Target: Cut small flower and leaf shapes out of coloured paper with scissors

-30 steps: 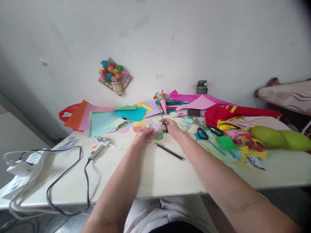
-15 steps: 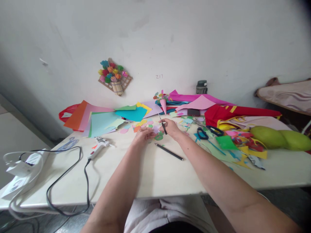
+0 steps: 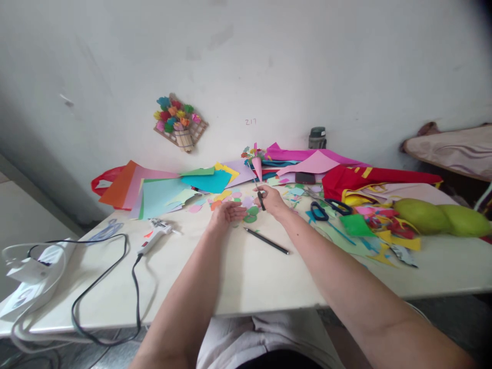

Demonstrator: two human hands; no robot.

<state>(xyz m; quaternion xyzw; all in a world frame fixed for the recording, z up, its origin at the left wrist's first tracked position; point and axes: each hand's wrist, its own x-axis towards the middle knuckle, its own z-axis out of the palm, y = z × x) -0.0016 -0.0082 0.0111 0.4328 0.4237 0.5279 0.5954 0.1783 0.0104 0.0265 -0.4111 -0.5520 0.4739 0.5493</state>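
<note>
My left hand (image 3: 228,215) rests low over the table with its fingers stretched out. Nothing shows in its grip. Green rounded paper pieces (image 3: 251,214) lie just right of its fingertips, and a small purple paper piece (image 3: 248,201) is between the two hands. My right hand (image 3: 271,201) is closed around a slim tool (image 3: 262,201) with a black handle and a thin metal shaft that points up and away. I cannot make out its exact kind. A black pencil (image 3: 267,241) lies on the table nearer to me, below both hands.
At left are a glue gun (image 3: 156,238), its black cord and a power strip (image 3: 46,282). Coloured paper sheets (image 3: 161,195) line the back, with a pink paper cone (image 3: 257,168) of small flowers. Scissors (image 3: 321,210), paper scraps and a green cushion-like object (image 3: 423,215) are at right.
My left fingers have straightened and drawn slightly away from the purple and green pieces. The slim tool has shifted slightly in my right hand, which stays closed on it.
</note>
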